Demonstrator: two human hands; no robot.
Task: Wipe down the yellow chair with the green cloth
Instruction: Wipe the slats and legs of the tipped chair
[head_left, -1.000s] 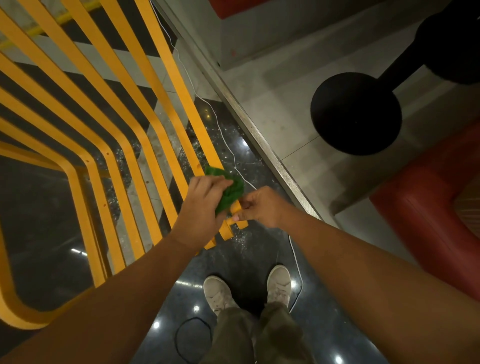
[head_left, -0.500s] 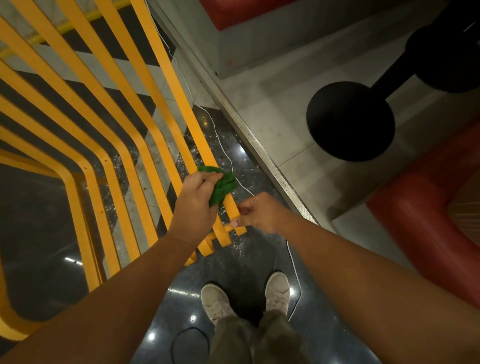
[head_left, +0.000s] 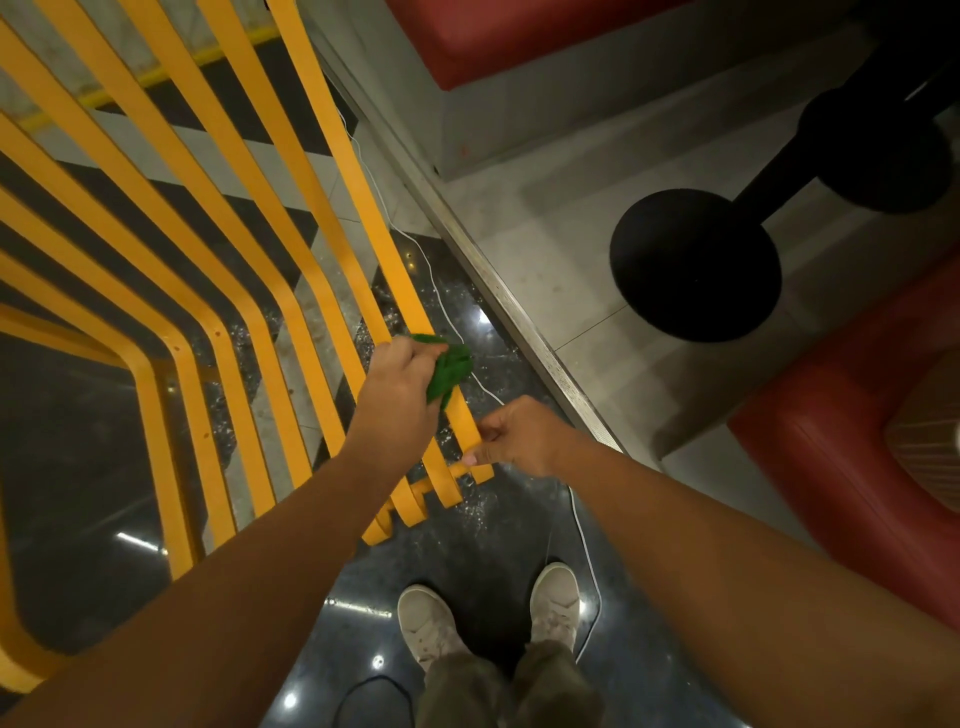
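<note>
The yellow chair is made of long bent yellow slats and fills the left half of the view. My left hand grips the bunched green cloth and presses it against the rightmost slat near its lower end. Just to the right, my right hand pinches the end of that same slat, holding it steady. Part of the cloth is hidden under my left fingers.
My two shoes stand on the glossy dark floor below the slat ends. A thin white cord runs along the floor. A metal floor strip borders lighter tiles with a black round table base and red seats.
My left hand with the green cloth has slid a little up the rightmost slat, away from my right hand. My right hand keeps its pinch on the slat end.
</note>
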